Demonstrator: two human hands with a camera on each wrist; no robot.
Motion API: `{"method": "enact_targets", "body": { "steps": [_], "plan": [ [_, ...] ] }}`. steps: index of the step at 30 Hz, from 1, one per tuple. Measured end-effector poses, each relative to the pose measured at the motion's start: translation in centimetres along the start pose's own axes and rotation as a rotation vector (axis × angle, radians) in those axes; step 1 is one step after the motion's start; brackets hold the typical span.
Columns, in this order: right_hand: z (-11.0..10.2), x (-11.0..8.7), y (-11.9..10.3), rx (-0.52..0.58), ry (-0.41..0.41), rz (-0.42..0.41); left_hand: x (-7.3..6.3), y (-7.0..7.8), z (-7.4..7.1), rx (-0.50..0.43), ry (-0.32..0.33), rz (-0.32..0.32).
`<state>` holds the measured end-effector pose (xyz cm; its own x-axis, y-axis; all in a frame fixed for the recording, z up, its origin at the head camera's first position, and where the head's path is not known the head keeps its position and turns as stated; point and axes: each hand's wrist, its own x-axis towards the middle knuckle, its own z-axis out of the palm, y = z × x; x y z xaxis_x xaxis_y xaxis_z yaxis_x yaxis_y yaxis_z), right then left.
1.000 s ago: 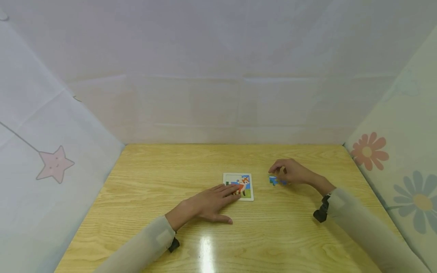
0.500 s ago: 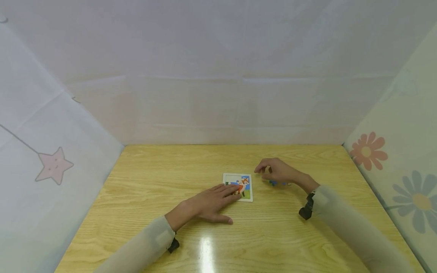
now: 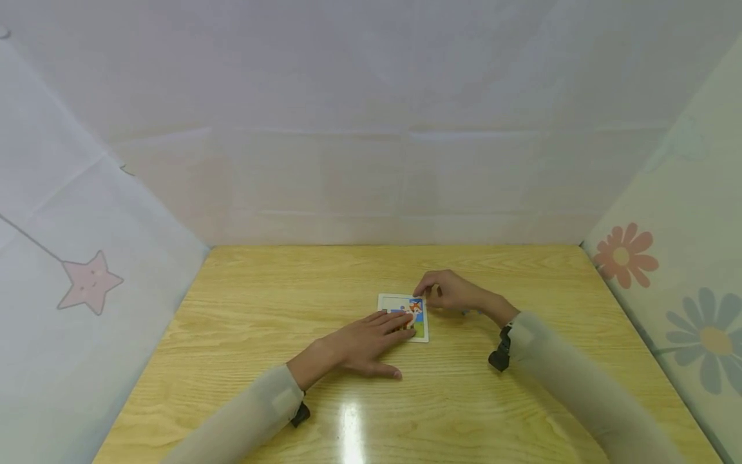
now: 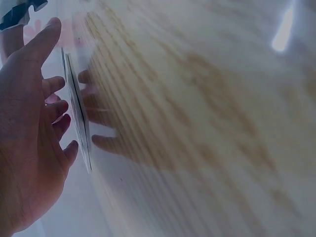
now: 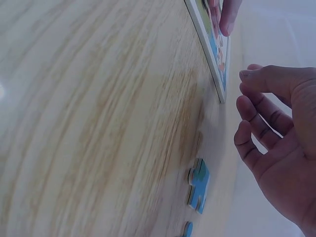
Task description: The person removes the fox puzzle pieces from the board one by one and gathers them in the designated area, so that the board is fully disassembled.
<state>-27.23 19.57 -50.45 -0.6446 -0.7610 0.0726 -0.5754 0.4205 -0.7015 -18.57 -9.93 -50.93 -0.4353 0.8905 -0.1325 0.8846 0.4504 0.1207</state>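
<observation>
A small square jigsaw puzzle with a white frame and an orange-and-white animal picture lies flat on the table. A pale bare area shows at its upper left. My left hand rests its outstretched fingers on the lower part, covering much of the picture. My right hand hovers at the puzzle's upper right corner, fingers loosely bent. In the right wrist view, no piece shows between its thumb and fingers. A blue puzzle piece and the edge of another blue piece lie on the table beneath that hand.
The wooden table stands against a pale cloth wall at the back. Patterned cloth also hangs at both sides. Each wrist carries a black wrist camera.
My right hand has moved left, from over the loose pieces to the puzzle's upper right corner. My left hand has shifted very slightly right, still on the puzzle.
</observation>
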Motion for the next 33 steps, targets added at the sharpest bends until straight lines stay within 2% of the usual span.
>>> {"method": "enact_targets", "body": {
  "steps": [7,16,33],
  "plan": [
    [0.5,0.9,0.3,-0.017,-0.044,-0.060,0.3,0.2,0.1,-0.004,-0.018,-0.002],
    [0.7,1.7,0.3,-0.103,-0.099,-0.037,0.6,0.3,0.0,-0.004,-0.017,-0.016],
    [0.7,2.0,-0.3,-0.122,-0.137,-0.041,0.6,0.6,-0.1,-0.018,-0.023,-0.041]
  ]
}}
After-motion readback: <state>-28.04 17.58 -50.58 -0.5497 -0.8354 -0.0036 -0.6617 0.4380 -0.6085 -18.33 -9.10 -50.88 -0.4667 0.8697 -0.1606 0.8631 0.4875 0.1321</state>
